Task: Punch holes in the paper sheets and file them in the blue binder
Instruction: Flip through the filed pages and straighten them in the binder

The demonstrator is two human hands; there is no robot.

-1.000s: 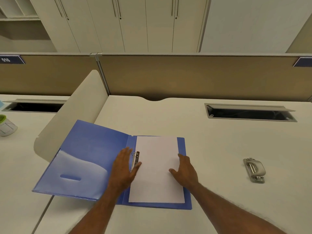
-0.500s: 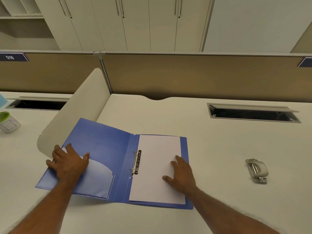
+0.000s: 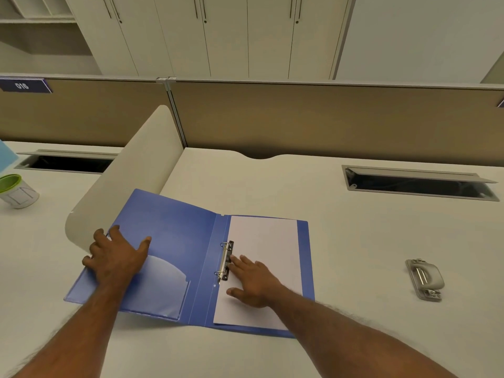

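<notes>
The blue binder [image 3: 177, 227] lies open on the white desk. A stack of white paper sheets [image 3: 268, 241] rests on its right half, beside the metal ring mechanism [image 3: 225, 260]. My left hand [image 3: 116, 257] lies on the outer left edge of the front cover, fingers spread over the clear inner pocket. My right hand [image 3: 252, 281] rests flat on the paper, its fingertips touching the ring mechanism. The grey metal hole punch [image 3: 424, 279] stands alone on the desk to the right, away from both hands.
A curved cream divider [image 3: 131, 175] rises just behind the binder's left cover. A green-rimmed cup [image 3: 16, 190] stands at far left. Cable slots [image 3: 417, 184] are open in the desk at the back right and back left. Tan partition panels close off the rear.
My left hand moved from the ring mechanism out to the cover's left edge. My right hand then slid left across the paper to the rings.
</notes>
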